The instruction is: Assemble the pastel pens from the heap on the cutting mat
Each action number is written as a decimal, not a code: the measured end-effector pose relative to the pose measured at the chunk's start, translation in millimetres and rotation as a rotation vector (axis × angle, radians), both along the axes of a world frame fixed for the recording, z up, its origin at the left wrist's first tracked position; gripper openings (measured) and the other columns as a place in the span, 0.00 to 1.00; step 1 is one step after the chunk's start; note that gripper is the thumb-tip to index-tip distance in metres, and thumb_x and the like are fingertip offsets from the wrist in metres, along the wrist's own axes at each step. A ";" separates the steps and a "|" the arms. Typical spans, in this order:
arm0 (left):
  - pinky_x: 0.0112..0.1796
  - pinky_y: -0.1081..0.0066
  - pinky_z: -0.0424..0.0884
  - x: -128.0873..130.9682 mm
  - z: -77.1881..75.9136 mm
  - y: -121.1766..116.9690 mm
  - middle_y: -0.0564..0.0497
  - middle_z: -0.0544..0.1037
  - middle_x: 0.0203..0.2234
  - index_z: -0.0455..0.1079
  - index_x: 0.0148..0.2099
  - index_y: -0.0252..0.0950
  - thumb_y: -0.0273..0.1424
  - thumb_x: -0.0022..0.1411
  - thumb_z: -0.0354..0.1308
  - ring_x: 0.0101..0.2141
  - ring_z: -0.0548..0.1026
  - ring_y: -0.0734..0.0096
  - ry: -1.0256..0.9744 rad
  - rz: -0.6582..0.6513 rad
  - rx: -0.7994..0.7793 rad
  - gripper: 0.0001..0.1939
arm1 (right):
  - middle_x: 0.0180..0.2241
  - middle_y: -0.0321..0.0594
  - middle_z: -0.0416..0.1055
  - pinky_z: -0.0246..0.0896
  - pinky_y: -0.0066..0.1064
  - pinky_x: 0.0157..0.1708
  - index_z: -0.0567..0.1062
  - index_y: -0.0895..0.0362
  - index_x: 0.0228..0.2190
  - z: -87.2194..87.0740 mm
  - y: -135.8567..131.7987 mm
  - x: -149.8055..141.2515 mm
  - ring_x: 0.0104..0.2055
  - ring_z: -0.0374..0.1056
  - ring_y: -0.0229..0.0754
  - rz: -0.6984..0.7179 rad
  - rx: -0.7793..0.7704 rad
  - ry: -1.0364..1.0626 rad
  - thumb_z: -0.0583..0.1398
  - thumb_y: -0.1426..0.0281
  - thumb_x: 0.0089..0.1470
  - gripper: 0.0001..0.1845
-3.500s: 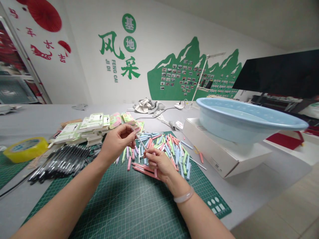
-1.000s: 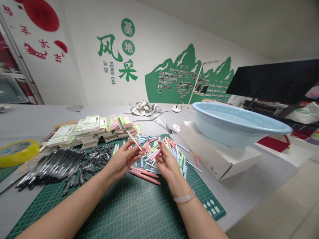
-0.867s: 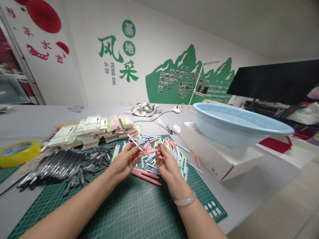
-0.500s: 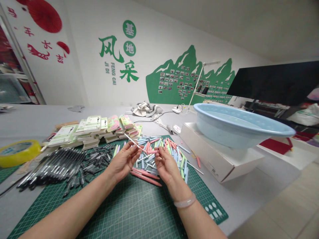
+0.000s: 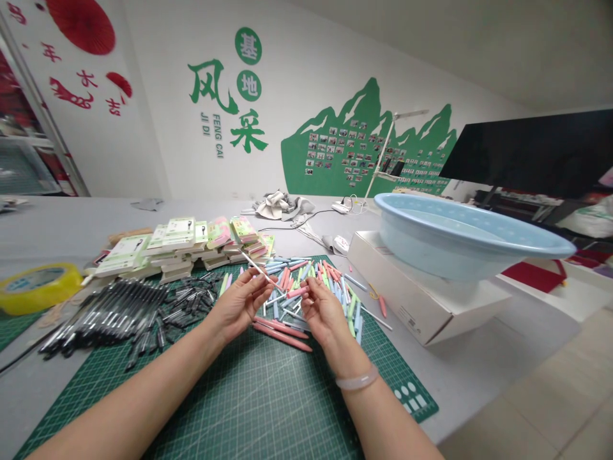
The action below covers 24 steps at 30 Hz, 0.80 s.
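My left hand (image 5: 243,305) pinches a thin white pen refill (image 5: 253,262) that slants down to the right, with a pink part near its lower end. Between the fingertips of my right hand (image 5: 322,311) is a short pink pen barrel (image 5: 297,292), pointing left toward the refill. The two pieces look close together but apart. Under and behind both hands lies a loose heap of pastel pen parts (image 5: 342,291) in pink, blue, green and white. Closer to me, several pink pens (image 5: 282,335) rest side by side on the green cutting mat (image 5: 268,402).
Black pens (image 5: 115,313) and black pen caps (image 5: 191,303) lie at the left, near a yellow tape roll (image 5: 41,287). Small boxes (image 5: 179,239) are stacked behind them. A blue basin (image 5: 431,252) sits on a white carton (image 5: 426,313) at the right. Crumpled cloth (image 5: 280,206) lies farther back.
The view has tilted slightly downward. The pink barrel in my right hand now angles a little more down to the left; both hands keep their grip.
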State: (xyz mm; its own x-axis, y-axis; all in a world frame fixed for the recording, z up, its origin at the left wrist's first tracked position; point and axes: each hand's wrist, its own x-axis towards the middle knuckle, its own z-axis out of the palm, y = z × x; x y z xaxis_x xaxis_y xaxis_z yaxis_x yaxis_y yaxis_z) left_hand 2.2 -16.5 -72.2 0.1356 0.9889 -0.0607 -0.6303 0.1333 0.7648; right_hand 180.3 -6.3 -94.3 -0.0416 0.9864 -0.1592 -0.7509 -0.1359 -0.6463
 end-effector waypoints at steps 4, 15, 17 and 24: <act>0.32 0.80 0.76 -6.8 -4.1 4.9 0.46 0.77 0.32 0.66 0.39 0.32 0.22 0.54 0.60 0.30 0.78 0.74 0.129 -0.061 -0.028 0.09 | 0.20 0.34 0.68 0.56 0.19 0.17 0.73 0.60 0.26 -1.9 -1.6 0.2 0.20 0.62 0.31 -0.007 0.013 -0.205 0.66 0.69 0.40 0.10; 0.34 0.79 0.75 -3.1 -14.8 3.3 0.48 0.77 0.33 0.66 0.39 0.34 0.23 0.53 0.61 0.31 0.78 0.76 0.153 -0.163 -0.039 0.10 | 0.20 0.33 0.67 0.37 0.17 0.12 0.70 0.60 0.27 -2.8 -15.4 -14.1 0.13 0.53 0.25 0.391 0.157 -0.369 0.65 0.61 0.43 0.15; 0.34 0.79 0.75 -2.0 -17.1 2.7 0.47 0.77 0.33 0.66 0.39 0.34 0.24 0.53 0.62 0.31 0.77 0.76 0.171 -0.170 -0.037 0.11 | 0.20 0.34 0.68 0.37 0.18 0.12 0.69 0.60 0.26 -3.5 -16.2 -15.3 0.14 0.52 0.25 0.387 0.188 -0.404 0.66 0.62 0.40 0.16; 0.33 0.80 0.74 -2.0 -20.5 2.8 0.48 0.76 0.33 0.66 0.39 0.34 0.25 0.54 0.62 0.31 0.77 0.77 0.216 -0.171 -0.026 0.10 | 0.17 0.32 0.67 0.37 0.18 0.12 0.69 0.60 0.25 -7.9 -14.6 -14.6 0.13 0.51 0.25 0.380 0.162 -0.453 0.67 0.65 0.39 0.16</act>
